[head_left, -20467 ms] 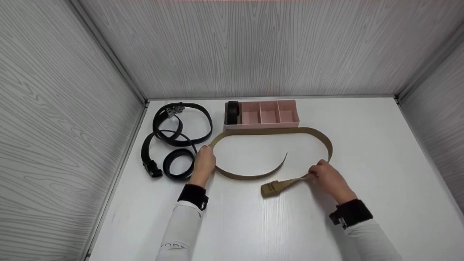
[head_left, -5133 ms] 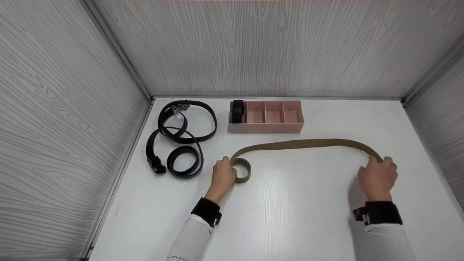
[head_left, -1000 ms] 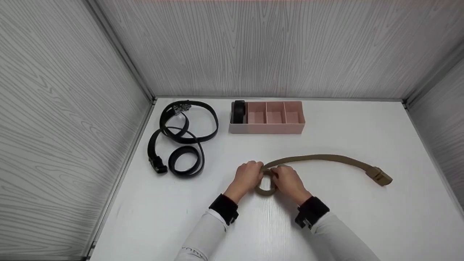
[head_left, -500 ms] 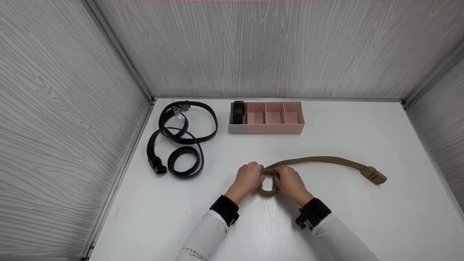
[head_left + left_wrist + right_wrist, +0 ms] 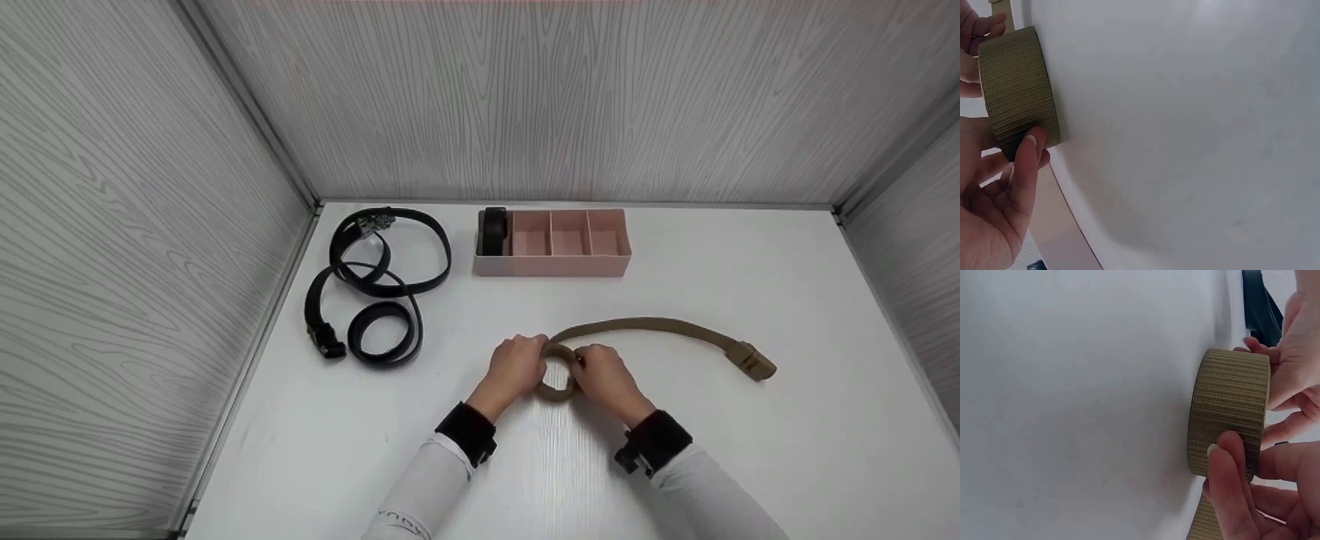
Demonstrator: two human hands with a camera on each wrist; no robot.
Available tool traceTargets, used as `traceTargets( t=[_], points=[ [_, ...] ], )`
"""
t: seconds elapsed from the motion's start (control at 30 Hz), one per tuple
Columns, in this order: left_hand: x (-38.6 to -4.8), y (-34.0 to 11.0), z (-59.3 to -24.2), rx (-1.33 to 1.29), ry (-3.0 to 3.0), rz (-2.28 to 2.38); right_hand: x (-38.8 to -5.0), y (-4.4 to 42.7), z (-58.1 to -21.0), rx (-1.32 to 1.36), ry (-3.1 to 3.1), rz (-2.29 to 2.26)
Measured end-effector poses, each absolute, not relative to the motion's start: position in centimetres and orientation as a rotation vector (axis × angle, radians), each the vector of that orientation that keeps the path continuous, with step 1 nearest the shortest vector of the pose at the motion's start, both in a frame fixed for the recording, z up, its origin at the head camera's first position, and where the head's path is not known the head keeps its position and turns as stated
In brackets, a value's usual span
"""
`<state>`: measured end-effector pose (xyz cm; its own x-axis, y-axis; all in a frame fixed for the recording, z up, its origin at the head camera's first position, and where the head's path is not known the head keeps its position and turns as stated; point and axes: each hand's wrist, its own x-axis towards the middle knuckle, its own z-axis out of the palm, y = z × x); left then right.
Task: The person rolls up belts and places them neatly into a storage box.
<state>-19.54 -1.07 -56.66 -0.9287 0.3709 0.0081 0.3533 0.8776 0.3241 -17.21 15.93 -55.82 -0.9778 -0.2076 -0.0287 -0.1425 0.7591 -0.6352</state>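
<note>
A tan webbing belt (image 5: 660, 325) stands on edge, its near end rolled into a ring-shaped coil (image 5: 556, 393) between my hands. From there the unrolled length curves right to its buckle (image 5: 752, 362), which rests on the table. My left hand (image 5: 517, 371) pinches the coil's left side; in the left wrist view the thumb (image 5: 1026, 160) lies on the outer layer of webbing. Opposite it, my right hand (image 5: 609, 381) pinches the right side, with a thumb (image 5: 1227, 464) on the outer wrap in the right wrist view. Fingers hide parts of the coil.
A pink divided box (image 5: 551, 265) stands at the back, a rolled black belt (image 5: 494, 232) in its leftmost compartment. Loose black belts (image 5: 427, 285) lie tangled on the left, one with a metal buckle (image 5: 375, 223). Grey wood-grain walls (image 5: 562, 97) surround the white table (image 5: 300, 465).
Over the last second the belt's buckle has slid left toward the coil, and the free length has shortened. Earlier the belt lay in a wide open loop. The box and black belts have stayed put.
</note>
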Motion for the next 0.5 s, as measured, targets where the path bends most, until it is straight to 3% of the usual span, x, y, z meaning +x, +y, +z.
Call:
traceTargets(
  t=[0.33, 0.5],
  points=[
    [-19.66, -0.78, -56.26, 0.625, 2.923, 0.496, -17.21, 16.17, -56.24, -0.455, 2.967, -0.806],
    [-19.4, -0.79, -56.35, 0.61, 2.929, 0.518, -17.24, 16.47, -55.76, -0.378, 2.883, -0.892]
  ],
)
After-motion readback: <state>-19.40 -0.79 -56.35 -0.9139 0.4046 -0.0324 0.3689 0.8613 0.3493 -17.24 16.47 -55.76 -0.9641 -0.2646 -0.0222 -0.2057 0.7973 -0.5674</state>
